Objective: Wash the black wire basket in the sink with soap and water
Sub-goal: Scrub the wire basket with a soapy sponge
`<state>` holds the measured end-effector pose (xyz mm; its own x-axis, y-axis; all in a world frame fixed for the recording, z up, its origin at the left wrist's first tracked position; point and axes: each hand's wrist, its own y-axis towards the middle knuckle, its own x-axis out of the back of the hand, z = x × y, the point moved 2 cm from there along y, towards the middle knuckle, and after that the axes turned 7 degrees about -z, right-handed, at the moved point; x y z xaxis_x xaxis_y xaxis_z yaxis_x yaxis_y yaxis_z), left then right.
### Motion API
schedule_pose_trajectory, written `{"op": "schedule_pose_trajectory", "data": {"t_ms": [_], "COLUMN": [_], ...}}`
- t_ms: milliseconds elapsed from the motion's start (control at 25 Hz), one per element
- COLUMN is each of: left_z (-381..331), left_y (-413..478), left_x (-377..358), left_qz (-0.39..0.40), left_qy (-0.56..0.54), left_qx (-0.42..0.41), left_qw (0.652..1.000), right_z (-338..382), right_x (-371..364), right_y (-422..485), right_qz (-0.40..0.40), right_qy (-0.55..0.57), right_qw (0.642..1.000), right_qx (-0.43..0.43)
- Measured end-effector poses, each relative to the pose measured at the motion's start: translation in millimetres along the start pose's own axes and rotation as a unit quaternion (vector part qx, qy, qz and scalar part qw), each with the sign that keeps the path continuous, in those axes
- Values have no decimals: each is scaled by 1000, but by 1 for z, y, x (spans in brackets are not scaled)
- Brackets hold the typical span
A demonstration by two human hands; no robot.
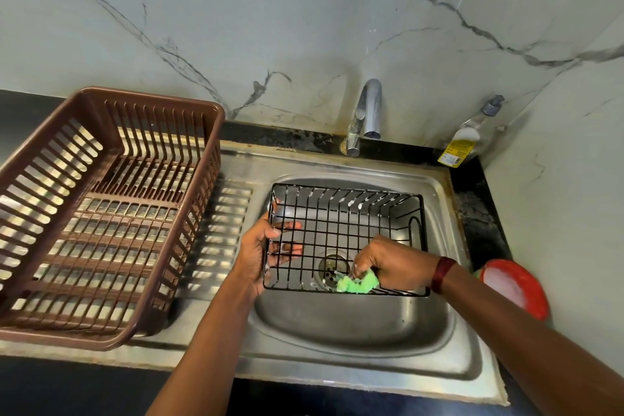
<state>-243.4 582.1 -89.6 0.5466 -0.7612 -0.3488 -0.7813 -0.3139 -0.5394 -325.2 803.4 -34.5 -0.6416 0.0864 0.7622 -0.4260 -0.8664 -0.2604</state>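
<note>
Both forearms reach over the sink (449, 341). Left hand (258, 246) fingers grip the black wire basket (344, 213) above the drain; right hand (388, 265) pinches a green scrubber (359, 282). Soapy wire could slip.

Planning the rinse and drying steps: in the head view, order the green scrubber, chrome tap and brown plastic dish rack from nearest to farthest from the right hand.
1. Green scrubber: gripped in the right hand.
2. Chrome tap: behind the sink.
3. Brown plastic dish rack: far left.

Bright even light, sharp focus, glare on steel sink (354, 361), wide-angle bending at edges
</note>
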Motion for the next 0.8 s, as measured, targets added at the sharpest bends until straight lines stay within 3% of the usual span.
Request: {"op": "schedule_pose_trajectory", "data": {"t_ms": [200,560,800], "left_z": [-1,-1,0], "left_y": [2,-5,-6], "left_x": [2,-3,-6], "left_qz": [16,34,24], "left_qy": [2,89,107], "left_qx": [-7,-38,-33], "left_qw": [1000,995,993], "right_z": [-8,-13,-30], "right_x": [1,-15,-24], "right_y": [-6,-27,-42], "right_qz": [-2,63,94], "right_qy": [-20,-244,-297], "right_qw": [1000,968,950], "right_qx": [-3,-5,2]}}
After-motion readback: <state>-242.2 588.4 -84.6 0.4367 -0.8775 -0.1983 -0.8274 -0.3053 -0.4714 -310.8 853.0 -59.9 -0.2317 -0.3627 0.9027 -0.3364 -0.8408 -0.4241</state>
